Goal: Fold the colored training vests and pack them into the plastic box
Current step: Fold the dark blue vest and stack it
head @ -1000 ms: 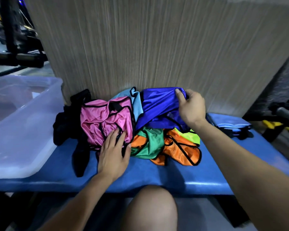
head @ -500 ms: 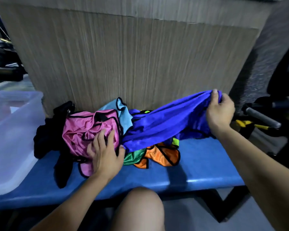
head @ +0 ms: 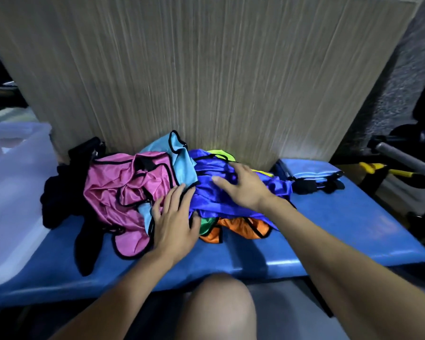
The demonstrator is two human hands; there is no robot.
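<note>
The right hand (head: 243, 186), which was pulling the blue vest (head: 231, 200) out rightward, now lies open-fingered on it mid-frame beside the flat left hand (head: 174, 222), so folding hasn't begun and the plastic box (head: 15, 192) at left waits.

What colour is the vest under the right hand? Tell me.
Royal blue vest, under the right hand; head view.

Left hand (head: 173, 223) flat, fingers spread, right hand (head: 243, 186) flat, palm down
</note>
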